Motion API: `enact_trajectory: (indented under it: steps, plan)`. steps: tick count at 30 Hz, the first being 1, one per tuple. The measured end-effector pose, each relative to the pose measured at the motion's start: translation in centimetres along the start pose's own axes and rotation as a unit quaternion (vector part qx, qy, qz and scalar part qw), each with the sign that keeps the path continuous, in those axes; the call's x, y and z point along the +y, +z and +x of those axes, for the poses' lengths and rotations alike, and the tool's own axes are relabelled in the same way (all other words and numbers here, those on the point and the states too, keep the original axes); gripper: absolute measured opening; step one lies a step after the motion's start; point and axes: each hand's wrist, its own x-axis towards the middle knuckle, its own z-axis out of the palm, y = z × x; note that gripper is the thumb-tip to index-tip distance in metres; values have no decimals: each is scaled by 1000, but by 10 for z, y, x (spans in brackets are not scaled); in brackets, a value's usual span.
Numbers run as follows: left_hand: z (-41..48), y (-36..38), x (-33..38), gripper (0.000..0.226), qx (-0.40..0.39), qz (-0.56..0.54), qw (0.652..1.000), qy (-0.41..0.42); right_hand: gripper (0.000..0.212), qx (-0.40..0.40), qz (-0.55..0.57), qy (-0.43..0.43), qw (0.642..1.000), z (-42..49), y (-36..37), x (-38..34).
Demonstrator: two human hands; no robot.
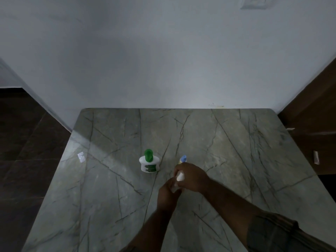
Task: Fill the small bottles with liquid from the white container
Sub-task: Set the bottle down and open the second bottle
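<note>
A squat white container (148,165) with a green cap and green label stands upright near the middle of the marble table (109,179). Right of it a small bottle with a blue cap (183,159) stands just behind my hands. My left hand (168,192) grips the body of another small pale bottle (176,186) from below. My right hand (190,176) curls over that bottle's white top (180,176). Most of this bottle is hidden by my fingers.
The grey-green veined table meets a white wall (163,70) at the back. A dark wooden cabinet (312,124) stands at the right. Dark floor (27,160) lies off the table's left edge. A small bright reflection (81,156) shows on the table's left side.
</note>
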Motion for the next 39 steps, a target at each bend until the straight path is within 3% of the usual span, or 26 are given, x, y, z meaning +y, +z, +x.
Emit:
enact_trajectory:
  steps: [1, 3, 6, 7, 9, 11, 12, 13, 14, 16, 19, 24, 28, 32, 35, 39]
  plan:
    - [-1, 0, 1, 34, 1, -3, 1000, -3, 31, 1, 25, -107, 994, 15, 16, 7]
    - [-2, 0, 3, 32, -6, -2, 1000, 0, 49, -91, -10, -144, 985, 19, 9, 24]
    - [-2, -1, 5, 32, -23, 7, 1000, -4, 30, -1, -21, -154, 988, 21, 18, 17]
    - [-2, -1, 5, 33, -24, 10, 1000, -5, 35, 52, 1, -160, 986, 17, 22, 9]
    - [-1, -1, 6, 34, -21, 21, 1000, -7, 37, 158, -5, -84, 984, 14, 18, 5]
    - [0, 0, 3, 34, -10, 22, 1000, -1, 14, 50, 47, -157, 985, 19, 17, 14]
    - [0, 1, 2, 34, -8, 20, 1000, -2, 27, -38, 64, -161, 984, 17, 17, 16]
    - [-1, 1, 2, 34, -10, 18, 1000, -5, 39, -69, 42, -147, 986, 14, 14, 19]
    - [-1, 2, 0, 34, -12, 14, 1000, -7, 44, -58, 2, -128, 990, 15, 13, 25]
    - [-2, 3, -5, 28, -20, 12, 1000, -9, 34, -13, -67, -151, 986, 19, 19, 26]
    - [-3, 2, -8, 23, -24, 32, 999, -25, 19, 5, 4, -214, 977, 17, 17, 22]
    - [-4, -4, -7, 26, 1, 33, 999, -41, 17, -15, 94, -241, 966, 27, -13, 35]
    - [-6, -16, -12, 28, 24, 11, 998, -50, 14, -76, 310, -129, 939, 34, -53, 84]
    - [-8, -19, -13, 27, 51, -14, 997, -63, 16, -21, 516, 43, 855, 28, -26, 105]
    - [-11, -20, -12, 34, 72, -14, 995, -61, 16, 30, 561, 132, 817, 22, 33, 85]
    - [-20, -30, -16, 38, 109, 11, 992, -63, 19, 9, 563, 163, 810, 19, 90, 44]
